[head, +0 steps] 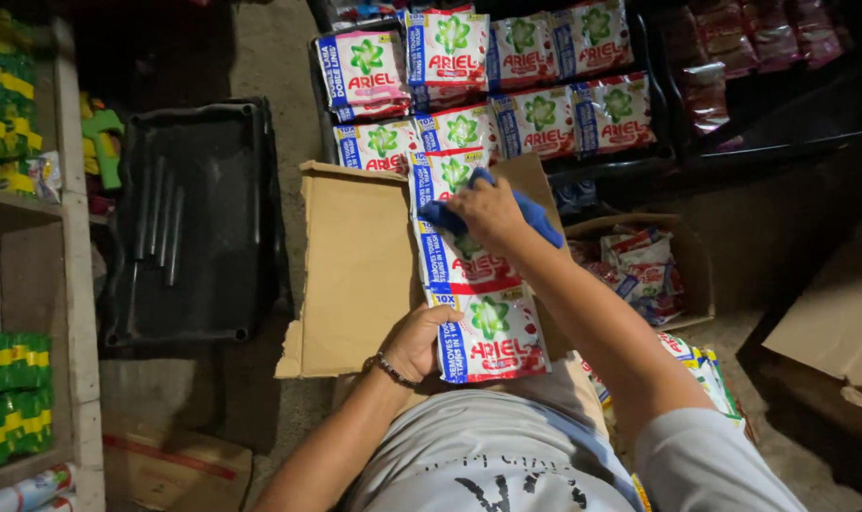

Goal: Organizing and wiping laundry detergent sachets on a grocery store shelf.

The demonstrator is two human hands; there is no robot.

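The left hand [414, 339] is gripping the lower left edge of a sachet strip [469, 256], its grip clenched on the bottom sachet. The strip is lying along a cardboard flap [355, 265], three sachets showing. The right hand [488, 210] is pressing a blue cloth [535, 216] onto the strip's upper part, grip clenched on the cloth. Left of the flap, one black tray [199, 223] is sitting on the concrete floor [260, 47], beside shelves [71, 237]. Behind, more sachets are filling a black crate [601, 163]. To the right, an open box [682, 256] is holding packets.
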